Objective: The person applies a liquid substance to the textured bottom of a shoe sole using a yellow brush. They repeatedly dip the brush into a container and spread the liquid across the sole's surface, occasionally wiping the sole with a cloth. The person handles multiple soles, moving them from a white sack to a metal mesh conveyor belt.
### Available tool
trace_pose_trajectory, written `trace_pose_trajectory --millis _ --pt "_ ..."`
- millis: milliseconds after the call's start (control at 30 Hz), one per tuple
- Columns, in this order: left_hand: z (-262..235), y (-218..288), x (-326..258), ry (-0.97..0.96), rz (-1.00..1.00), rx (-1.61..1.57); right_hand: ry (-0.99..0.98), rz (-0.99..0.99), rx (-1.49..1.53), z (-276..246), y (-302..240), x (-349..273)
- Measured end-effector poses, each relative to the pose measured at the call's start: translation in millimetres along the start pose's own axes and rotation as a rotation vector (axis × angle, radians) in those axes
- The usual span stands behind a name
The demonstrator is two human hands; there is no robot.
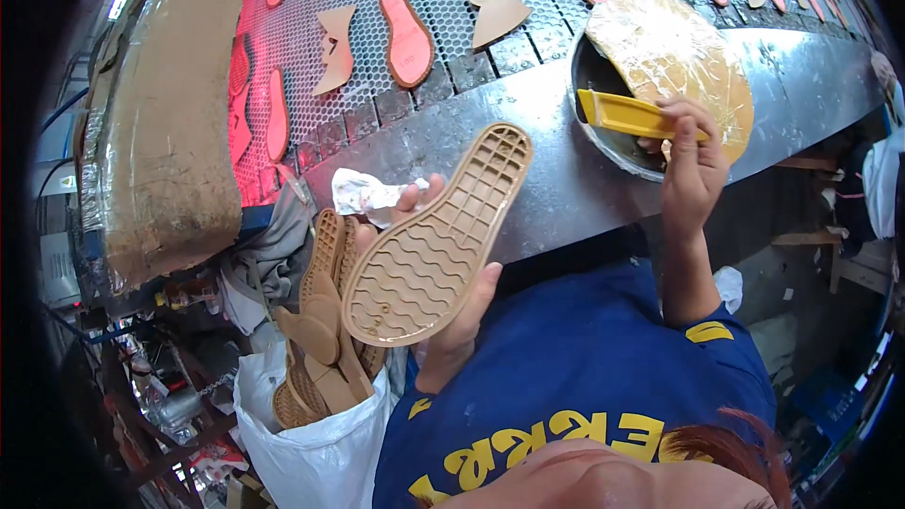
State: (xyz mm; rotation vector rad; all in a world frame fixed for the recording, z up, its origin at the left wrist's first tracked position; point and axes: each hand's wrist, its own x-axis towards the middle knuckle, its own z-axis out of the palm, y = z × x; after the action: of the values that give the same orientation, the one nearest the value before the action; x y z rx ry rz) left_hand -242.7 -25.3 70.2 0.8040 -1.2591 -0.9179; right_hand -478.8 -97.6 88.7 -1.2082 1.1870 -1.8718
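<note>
Your left hand (460, 332) grips the tan sole (429, 259) at centre, palm hidden behind it; your right hand (695, 155) curls around the yellow tool (622, 115), upper right. Bare metal tabletop (551, 146) lies between; a wrapped disc (679, 47) partly hides the pan (598, 75).

A cardboard panel (174, 141) flanks the left of a conveyor (451, 24), on whose mesh pink insoles (407, 38) and brown cutouts (501, 17) lie spread out, and a grey cloth (281, 238) hangs by the panel's lower corner, near an open bag (320, 467).
</note>
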Motion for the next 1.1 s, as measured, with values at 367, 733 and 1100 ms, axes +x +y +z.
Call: trace_pose_trajectory --millis 367,733,1100 --pt "-6.6 32.2 6.5 -0.350 -0.049 0.978 -0.254 -0.525 -0.256 15.2 -15.8 -21.1" --pt "7.9 32.2 3.3 -0.248 -0.062 0.789 -0.562 -0.610 -0.327 15.4 -37.8 -34.4" --pt "15.1 29.9 12.3 0.098 -0.366 -1.021 -0.617 -0.846 -0.100 49.5 -55.8 -52.8"
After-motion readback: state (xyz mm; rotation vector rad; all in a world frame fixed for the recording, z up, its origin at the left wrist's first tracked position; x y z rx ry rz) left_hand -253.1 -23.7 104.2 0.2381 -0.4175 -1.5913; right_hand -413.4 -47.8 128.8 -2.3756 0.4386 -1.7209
